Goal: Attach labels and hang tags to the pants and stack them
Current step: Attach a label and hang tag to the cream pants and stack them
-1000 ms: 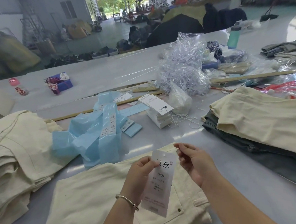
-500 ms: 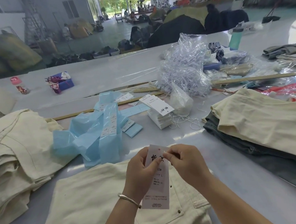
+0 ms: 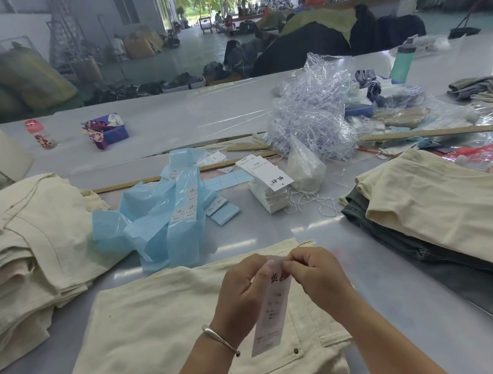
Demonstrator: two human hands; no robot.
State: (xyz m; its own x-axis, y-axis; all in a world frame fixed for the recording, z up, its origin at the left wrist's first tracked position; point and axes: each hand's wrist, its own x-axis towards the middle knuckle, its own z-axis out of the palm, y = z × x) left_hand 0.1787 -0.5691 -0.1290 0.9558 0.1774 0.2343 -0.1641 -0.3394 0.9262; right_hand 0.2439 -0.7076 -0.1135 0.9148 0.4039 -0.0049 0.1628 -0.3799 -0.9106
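Note:
A white hang tag [image 3: 273, 310] with black characters hangs upright above folded cream pants [image 3: 150, 333] lying in front of me. My left hand [image 3: 241, 295] grips the tag's upper left edge. My right hand [image 3: 315, 275] pinches the tag's top edge with fingertips, touching the left hand's fingers. A pile of white hang tags [image 3: 268, 185] and thin white strings [image 3: 310, 202] lie at the table's middle. Blue label strips [image 3: 180, 212] lie left of the tags.
A stack of cream pants [image 3: 19, 249] is at the left. Cream and grey pants [image 3: 439, 211] are piled at the right. A heap of clear plastic [image 3: 312, 109], wooden rulers [image 3: 428, 133] and a teal bottle [image 3: 403, 62] lie further back.
My right hand has moved left from beside the tag to its top edge and pinches it. Both hands have lifted the tag slightly and come together.

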